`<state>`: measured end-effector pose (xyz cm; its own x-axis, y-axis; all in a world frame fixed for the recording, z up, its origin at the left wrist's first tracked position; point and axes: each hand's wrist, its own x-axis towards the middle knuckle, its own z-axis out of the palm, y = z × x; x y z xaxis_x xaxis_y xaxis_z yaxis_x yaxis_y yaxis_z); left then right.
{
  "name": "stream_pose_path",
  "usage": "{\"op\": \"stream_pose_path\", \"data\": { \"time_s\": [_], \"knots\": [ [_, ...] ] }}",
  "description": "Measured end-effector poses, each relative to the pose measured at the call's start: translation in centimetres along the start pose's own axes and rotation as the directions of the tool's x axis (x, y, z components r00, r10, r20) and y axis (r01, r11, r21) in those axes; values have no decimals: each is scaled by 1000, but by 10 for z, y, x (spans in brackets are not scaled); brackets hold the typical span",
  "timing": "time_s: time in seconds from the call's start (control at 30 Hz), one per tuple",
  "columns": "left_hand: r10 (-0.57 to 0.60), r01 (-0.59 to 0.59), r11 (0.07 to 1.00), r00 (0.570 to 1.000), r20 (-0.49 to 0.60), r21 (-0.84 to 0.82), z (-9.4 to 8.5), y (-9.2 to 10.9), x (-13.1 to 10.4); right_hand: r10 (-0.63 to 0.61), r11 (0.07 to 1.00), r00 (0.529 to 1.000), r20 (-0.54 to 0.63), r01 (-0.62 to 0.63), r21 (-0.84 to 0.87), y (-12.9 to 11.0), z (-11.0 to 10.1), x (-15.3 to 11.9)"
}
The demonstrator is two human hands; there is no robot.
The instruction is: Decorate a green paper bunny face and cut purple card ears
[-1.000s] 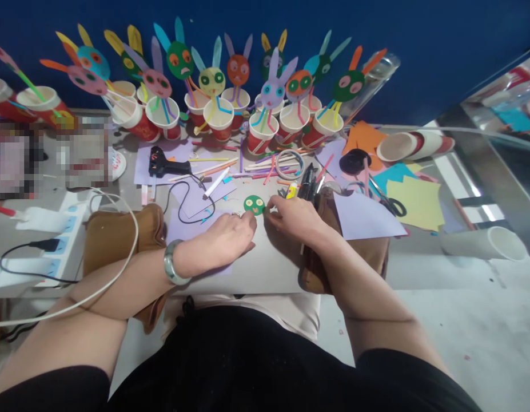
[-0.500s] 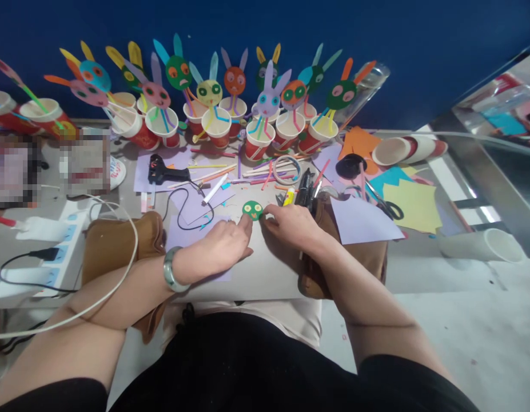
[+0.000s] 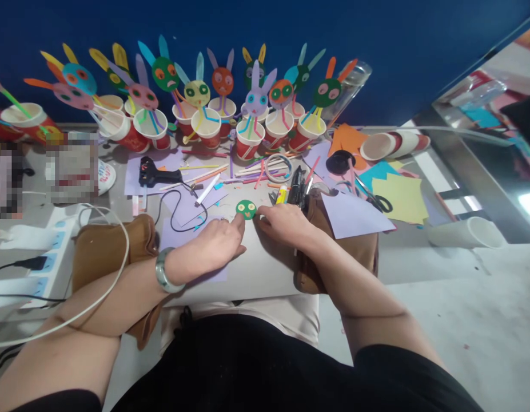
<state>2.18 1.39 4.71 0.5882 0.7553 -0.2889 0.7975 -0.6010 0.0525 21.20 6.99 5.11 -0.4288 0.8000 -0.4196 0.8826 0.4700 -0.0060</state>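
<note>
A round green paper face [image 3: 246,210] with yellow eyes and a small orange mouth is on the grey table between my hands. My left hand [image 3: 213,245], with a bangle at the wrist, touches its lower left edge with an outstretched index finger; the thumb stands apart below. At the right edge, my right hand [image 3: 286,225] has its fingers bent together against the disc. Beyond it lie several coloured paper sticks [image 3: 247,171], a white pen [image 3: 208,190] and a yellow glue stick [image 3: 282,194].
Paper cups [image 3: 250,140] holding rabbit-faced figures line the blue back wall. A black glue gun [image 3: 155,171] lies left with its cord looping near my left hand. Scissors [image 3: 378,201], tape [image 3: 278,168] and coloured paper [image 3: 399,197] lie right; a power strip [image 3: 54,252] sits far left.
The view has shifted slightly, so the scene sits a little further left. Both hands keep nearly the same place around the green face.
</note>
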Motion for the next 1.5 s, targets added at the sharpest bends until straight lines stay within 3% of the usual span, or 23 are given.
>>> {"op": "stream_pose_path", "data": {
  "time_s": [0.13, 0.53, 0.7, 1.03, 1.5],
  "knots": [
    [13, -13, 1000, 999, -34, 17, 10, -2, 2, -13, 999, 999, 34, 14, -30, -2, -3, -2],
    [48, -46, 998, 997, -54, 37, 11, -7, 0, -16, 1000, 1000, 27, 16, -8, -1, 1, 0],
    [29, -28, 999, 999, -42, 15, 3, -4, -2, -13, 1000, 1000, 10, 13, -1, 0, 4, 2],
    [1, 2, 1000, 996, 93, -25, -24, 1, -6, -7, 1000, 1000, 28, 7, 1, -3, 2, 3],
    [94, -96, 995, 992, -86, -17, 6, -10, -6, 12, 1000, 999, 41, -11, -15, -6, 3, 4]
  ]
}}
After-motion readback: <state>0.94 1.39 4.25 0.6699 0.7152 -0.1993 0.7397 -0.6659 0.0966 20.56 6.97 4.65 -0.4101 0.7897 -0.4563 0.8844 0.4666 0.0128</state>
